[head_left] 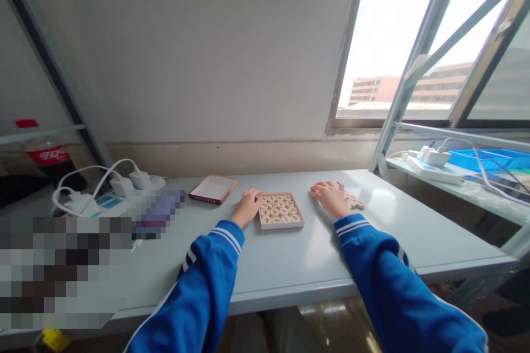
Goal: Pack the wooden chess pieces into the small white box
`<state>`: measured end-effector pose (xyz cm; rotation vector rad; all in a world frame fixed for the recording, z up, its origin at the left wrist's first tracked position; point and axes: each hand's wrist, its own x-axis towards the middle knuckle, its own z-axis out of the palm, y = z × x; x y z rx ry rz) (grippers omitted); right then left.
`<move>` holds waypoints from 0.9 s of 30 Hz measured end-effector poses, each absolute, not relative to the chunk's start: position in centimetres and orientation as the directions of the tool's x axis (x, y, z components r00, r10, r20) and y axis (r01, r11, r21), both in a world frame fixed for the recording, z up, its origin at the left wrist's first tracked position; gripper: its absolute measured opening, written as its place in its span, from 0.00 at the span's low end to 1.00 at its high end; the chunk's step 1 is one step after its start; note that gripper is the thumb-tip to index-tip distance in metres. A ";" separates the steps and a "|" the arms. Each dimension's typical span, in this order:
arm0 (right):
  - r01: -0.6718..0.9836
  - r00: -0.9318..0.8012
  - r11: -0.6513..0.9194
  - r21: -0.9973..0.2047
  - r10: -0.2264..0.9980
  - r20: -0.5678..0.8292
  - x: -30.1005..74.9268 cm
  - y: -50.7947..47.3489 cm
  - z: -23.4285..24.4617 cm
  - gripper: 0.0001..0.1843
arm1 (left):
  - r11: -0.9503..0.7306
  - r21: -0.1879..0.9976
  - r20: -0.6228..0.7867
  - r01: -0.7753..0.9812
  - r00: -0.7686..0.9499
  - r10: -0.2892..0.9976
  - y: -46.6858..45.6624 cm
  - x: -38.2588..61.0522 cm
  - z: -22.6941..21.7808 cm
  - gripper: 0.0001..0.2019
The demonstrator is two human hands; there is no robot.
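A shallow square box [281, 212] filled with several round wooden game pieces lies on the grey table [290, 265] in front of me. My left hand [247, 207] rests against the box's left edge, fingers curled on its corner. My right hand [330, 197] lies flat on the table to the right of the box, fingers stretched out, partly covering a few loose wooden pieces [354, 202]. Both arms wear blue sleeves with white stripes.
The box's red-edged lid [213, 188] lies to the left. Further left are a power strip with white plugs and cables [108, 190] and a cola bottle [49, 157]. A shelf with a blue tray [492, 159] stands at the right, under an open window.
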<state>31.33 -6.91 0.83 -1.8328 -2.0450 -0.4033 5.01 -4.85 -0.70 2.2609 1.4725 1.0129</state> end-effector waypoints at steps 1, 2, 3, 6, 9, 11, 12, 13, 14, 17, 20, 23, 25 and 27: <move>0.991 -0.104 0.129 -0.022 0.883 0.458 31.4 -6.8 0.8 0.12 | -0.445 0.564 0.398 0.696 0.243 0.885 -5.0 5.0 -0.6 0.13; 0.989 -0.117 0.145 -0.022 0.872 0.476 31.3 -6.7 0.8 0.11 | -0.433 0.575 0.386 0.694 0.236 0.892 -5.1 5.1 -0.4 0.13; 0.985 -0.128 0.168 -0.037 0.858 0.497 31.2 -6.6 0.9 0.10 | -0.419 0.585 0.377 0.694 0.225 0.898 -5.2 5.1 -0.3 0.14; 0.932 -0.164 0.304 -0.198 0.841 0.516 29.7 -6.4 1.5 0.11 | -0.394 0.628 0.354 0.672 0.205 0.913 -5.3 5.2 -0.1 0.14; 0.791 -0.303 0.490 -0.367 0.834 0.461 26.6 -6.3 2.1 0.13 | -0.358 0.683 0.316 0.637 0.184 0.931 -5.1 5.3 0.0 0.14; 0.702 -0.414 0.587 -0.403 0.797 0.440 24.2 -6.2 2.2 0.12 | -0.336 0.708 0.295 0.621 0.172 0.940 -5.0 5.2 0.1 0.14; 0.670 -0.451 0.618 -0.410 0.778 0.437 23.1 -6.2 2.2 0.12 | -0.331 0.716 0.291 0.614 0.168 0.942 -5.0 5.2 0.1 0.14; 0.646 -0.473 0.639 -0.417 0.764 0.439 22.1 -6.1 2.2 0.12 | -0.332 0.723 0.292 0.606 0.167 0.941 -4.9 5.2 0.1 0.14; 0.628 -0.486 0.654 -0.421 0.752 0.444 21.4 -6.0 2.1 0.13 | -0.338 0.729 0.298 0.595 0.168 0.940 -4.9 5.2 0.1 0.13; 0.635 -0.475 0.662 -0.399 0.741 0.475 21.4 -5.7 2.1 0.13 | -0.359 0.743 0.306 0.564 0.190 0.933 -4.9 5.2 0.0 0.13; 0.817 -0.351 0.522 -0.245 0.787 0.507 24.1 -5.5 2.3 0.14 | -0.370 0.720 0.305 0.587 0.211 0.928 -4.8 5.3 -0.2 0.13; 0.982 -0.118 0.170 -0.080 0.890 0.440 27.6 -5.5 2.2 0.15 | -0.379 0.693 0.307 0.613 0.224 0.925 -4.6 5.3 -0.4 0.13; 0.999 0.006 0.011 -0.046 0.934 0.356 29.5 -5.5 1.9 0.14 | -0.387 0.697 0.310 0.604 0.232 0.922 -4.5 5.3 -0.6 0.12; 0.998 0.049 -0.030 -0.062 0.948 0.315 30.7 -5.4 1.6 0.14 | -0.390 0.701 0.313 0.597 0.234 0.920 -4.3 5.4 -0.7 0.12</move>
